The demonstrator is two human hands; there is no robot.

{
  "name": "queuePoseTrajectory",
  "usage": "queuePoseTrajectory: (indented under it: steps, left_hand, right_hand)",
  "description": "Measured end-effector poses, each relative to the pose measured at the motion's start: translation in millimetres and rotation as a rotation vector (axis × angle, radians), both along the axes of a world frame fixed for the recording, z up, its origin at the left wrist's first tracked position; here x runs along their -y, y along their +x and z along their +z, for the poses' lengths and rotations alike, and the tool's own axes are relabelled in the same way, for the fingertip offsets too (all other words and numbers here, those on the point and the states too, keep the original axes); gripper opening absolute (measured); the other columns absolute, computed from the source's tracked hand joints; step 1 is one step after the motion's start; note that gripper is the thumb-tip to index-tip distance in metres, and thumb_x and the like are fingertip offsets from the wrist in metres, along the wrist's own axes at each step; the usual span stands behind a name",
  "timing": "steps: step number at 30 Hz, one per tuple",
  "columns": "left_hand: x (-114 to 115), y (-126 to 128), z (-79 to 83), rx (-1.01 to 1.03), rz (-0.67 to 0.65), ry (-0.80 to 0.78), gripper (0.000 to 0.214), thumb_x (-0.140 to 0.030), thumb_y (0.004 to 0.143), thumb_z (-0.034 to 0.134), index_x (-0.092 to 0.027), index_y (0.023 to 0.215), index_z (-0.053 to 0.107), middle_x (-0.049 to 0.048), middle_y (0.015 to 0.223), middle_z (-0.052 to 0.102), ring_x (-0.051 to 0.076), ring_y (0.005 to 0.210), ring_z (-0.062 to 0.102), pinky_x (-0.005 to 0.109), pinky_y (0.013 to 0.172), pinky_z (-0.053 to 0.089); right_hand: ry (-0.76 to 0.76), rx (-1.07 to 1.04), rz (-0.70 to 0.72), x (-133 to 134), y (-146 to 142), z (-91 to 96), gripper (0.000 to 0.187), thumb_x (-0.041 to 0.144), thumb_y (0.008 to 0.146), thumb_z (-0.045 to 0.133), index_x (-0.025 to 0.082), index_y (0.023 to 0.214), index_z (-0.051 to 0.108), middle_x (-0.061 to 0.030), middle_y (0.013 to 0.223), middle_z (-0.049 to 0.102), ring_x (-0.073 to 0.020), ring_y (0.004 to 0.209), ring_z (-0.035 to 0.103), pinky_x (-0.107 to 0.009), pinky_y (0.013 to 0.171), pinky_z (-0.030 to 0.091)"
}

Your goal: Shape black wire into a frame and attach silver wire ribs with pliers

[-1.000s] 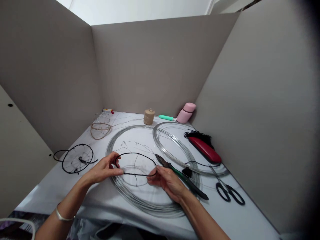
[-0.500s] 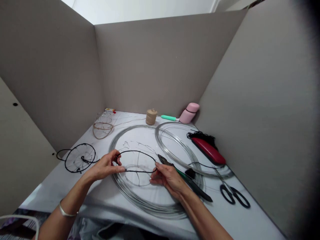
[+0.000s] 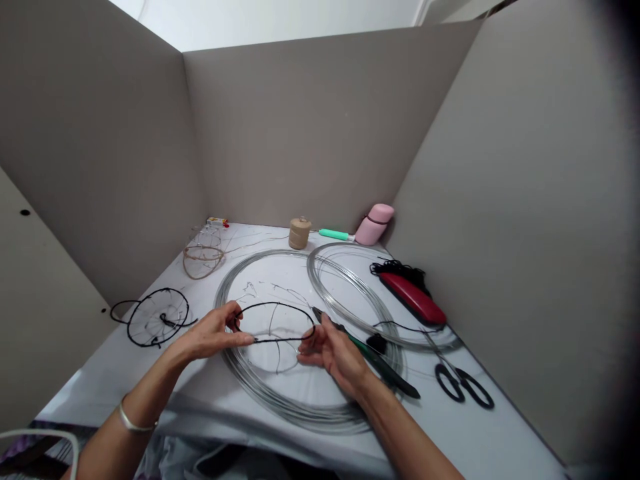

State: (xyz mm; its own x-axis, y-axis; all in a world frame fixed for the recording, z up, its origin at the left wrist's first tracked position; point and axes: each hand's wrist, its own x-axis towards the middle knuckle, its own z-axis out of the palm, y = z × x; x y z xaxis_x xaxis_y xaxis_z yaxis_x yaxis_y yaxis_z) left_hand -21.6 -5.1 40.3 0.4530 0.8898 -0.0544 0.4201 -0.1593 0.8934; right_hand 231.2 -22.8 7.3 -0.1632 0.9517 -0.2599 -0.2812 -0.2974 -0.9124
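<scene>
Shaping a thin black-wrapped wire ring (image 3: 273, 304) between both hands over the bench (image 3: 125, 373), a person pinches its left side in the left hand (image 3: 213, 333), thumb and fingers closed on the wire, and holds its right side in the loosely curled fingers of the right hand (image 3: 333, 357). The ring hangs in the air between the hands, above a large coil of bright galvanized wire (image 3: 250, 387) lying flat beneath them. A second coil of the same wire (image 3: 340, 267) lies beyond the right hand, overlapping the first. Green-handled pliers (image 3: 375, 360) rest on the coil just beside the right hand, their jaws near its fingers. Left of the left hand sits a finished-looking round frame of black wire (image 3: 160, 289), and farther ahead a wire frame bound with twine (image 3: 203, 251). Ahead of the hands stand a spool of jute twine (image 3: 300, 233) and a pink container (image 3: 373, 225). To the right of the right hand lie a red case (image 3: 413, 300) with tangled black cord (image 3: 397, 269) and black-handled scissors (image 3: 443, 383). A metal bangle (image 3: 135, 421) circles the left wrist.
</scene>
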Motion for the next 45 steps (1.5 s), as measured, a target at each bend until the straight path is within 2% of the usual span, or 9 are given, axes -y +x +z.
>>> queuePoseTrajectory:
  steps: [7, 14, 19, 23, 29, 35, 39, 43, 45]
  left_hand:
    - [6, 2, 0.0, 0.047, 0.021, 0.047, 0.039, -0.040, 0.063, 0.070, -0.017, 0.084, 0.047, -0.0014, 0.078, 0.047, 0.013, 0.071, 0.043, 0.025, 0.064, 0.036]
    - [-2, 2, -18.9, 0.424, 0.183, -0.122, 0.038, -0.034, 0.067, 0.068, -0.016, 0.094, 0.048, -0.0033, 0.075, 0.043, 0.011, 0.069, 0.045, 0.026, 0.068, 0.042]
    - [-5, 4, -21.3, 0.521, 0.209, -0.144, 0.032, -0.030, 0.068, 0.067, -0.015, 0.091, 0.051, -0.0044, 0.071, 0.044, 0.008, 0.062, 0.047, 0.024, 0.065, 0.044]
    - [-7, 6, -15.6, 0.545, 0.194, -0.156, 0.030, -0.033, 0.072, 0.064, -0.014, 0.094, 0.054, -0.0013, 0.076, 0.051, 0.008, 0.061, 0.050, 0.023, 0.059, 0.042]
    - [-9, 6, -15.6, 0.339, 0.160, -0.137, 0.034, -0.038, 0.077, 0.058, -0.015, 0.102, 0.061, 0.0063, 0.096, 0.062, 0.019, 0.094, 0.054, 0.030, 0.080, 0.042]
    - [-10, 7, -31.3, 0.317, 0.258, -0.101, 0.038, -0.040, 0.081, 0.049, -0.015, 0.108, 0.058, 0.0079, 0.102, 0.064, 0.022, 0.099, 0.055, 0.034, 0.082, 0.045]
    - [-12, 10, -41.4, 0.252, 0.270, 0.039, 0.028, -0.035, 0.076, 0.053, -0.015, 0.093, 0.063, 0.0066, 0.094, 0.066, 0.021, 0.090, 0.058, 0.033, 0.079, 0.045]
    - [-12, 13, -48.6, 0.235, 0.319, 0.111, 0.031, -0.030, 0.072, 0.057, -0.014, 0.098, 0.061, 0.0068, 0.093, 0.067, 0.021, 0.088, 0.059, 0.035, 0.085, 0.043]
    - [-12, 14, -52.4, 0.208, 0.368, 0.133, 0.035, -0.029, 0.072, 0.057, -0.015, 0.104, 0.060, 0.0071, 0.094, 0.067, 0.022, 0.089, 0.060, 0.036, 0.086, 0.044]
  right_hand:
    - [0.137, 0.121, -0.033, 1, -4, 13.7, 0.031, 0.046, 0.062, 0.072, 0.015, 0.064, 0.067, -0.0004, 0.066, 0.059, -0.0112, 0.060, 0.056, -0.027, 0.064, 0.049]
    - [0.147, 0.075, -0.099, -5, -6, 11.0, 0.041, 0.056, 0.072, 0.057, 0.018, 0.083, 0.070, -0.0075, 0.085, 0.064, -0.0190, 0.085, 0.057, -0.028, 0.065, 0.049]
    - [0.168, 0.012, -0.101, -1, -7, 6.4, 0.033, 0.047, 0.069, 0.065, 0.019, 0.086, 0.070, -0.0062, 0.085, 0.065, -0.0191, 0.086, 0.058, -0.028, 0.065, 0.049]
    - [0.199, 0.034, -0.150, -5, -7, 11.3, 0.032, 0.048, 0.067, 0.066, 0.021, 0.085, 0.069, -0.0016, 0.076, 0.065, -0.0150, 0.075, 0.059, -0.026, 0.066, 0.048]
    - [0.162, 0.121, -0.228, -16, -2, 2.7, 0.032, 0.047, 0.065, 0.067, 0.018, 0.079, 0.068, -0.0011, 0.063, 0.063, -0.0146, 0.062, 0.060, -0.025, 0.055, 0.046]
    - [0.160, 0.196, -0.279, -16, 3, -7.8, 0.034, 0.048, 0.067, 0.064, 0.017, 0.078, 0.068, -0.0066, 0.075, 0.067, -0.0183, 0.072, 0.062, -0.029, 0.060, 0.050]
    - [0.211, 0.330, -0.344, -13, 5, 1.3, 0.032, 0.048, 0.065, 0.064, 0.018, 0.075, 0.067, -0.0072, 0.076, 0.066, -0.0228, 0.077, 0.061, -0.035, 0.065, 0.049]
    - [0.400, 0.554, -0.516, -3, 3, 21.1, 0.027, 0.042, 0.068, 0.062, 0.022, 0.087, 0.064, -0.0068, 0.097, 0.064, -0.0240, 0.092, 0.054, -0.037, 0.084, 0.042]
    - [0.522, 0.712, -0.598, 1, 2, 28.5, 0.028, 0.043, 0.075, 0.054, 0.022, 0.092, 0.062, -0.0081, 0.100, 0.063, -0.0236, 0.091, 0.054, -0.037, 0.084, 0.042]
